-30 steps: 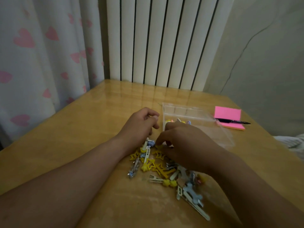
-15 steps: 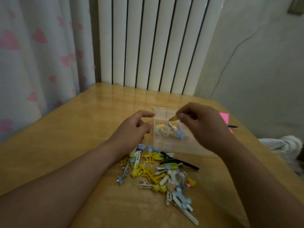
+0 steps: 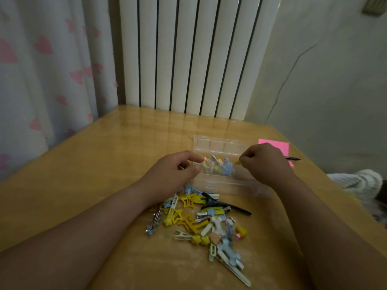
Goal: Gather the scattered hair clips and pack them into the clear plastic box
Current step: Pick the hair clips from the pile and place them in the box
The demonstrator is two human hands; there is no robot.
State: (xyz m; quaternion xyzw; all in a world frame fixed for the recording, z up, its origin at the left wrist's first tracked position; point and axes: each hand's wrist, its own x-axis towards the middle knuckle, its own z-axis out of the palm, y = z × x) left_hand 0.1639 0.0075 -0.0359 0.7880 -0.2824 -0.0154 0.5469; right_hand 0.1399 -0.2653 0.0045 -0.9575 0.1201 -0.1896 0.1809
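Over one clear box point(image 3: 219, 145), right fingers point(image 3: 246, 162) pinch one yellow clip point(image 3: 237, 162); left fingers point(image 3: 193, 158) grip its end.

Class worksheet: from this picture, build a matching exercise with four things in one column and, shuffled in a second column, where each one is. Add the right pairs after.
Things
1. black clip
2. pink notepad
3. small yellow clip
4. left hand

Places
A. pinched by the right hand above the clear plastic box
B. under the pen, at the far right of the table
C. in the loose pile of clips, on the near side of the box
D. gripping the box's left end

Pairs: 1-C, 2-B, 3-A, 4-D
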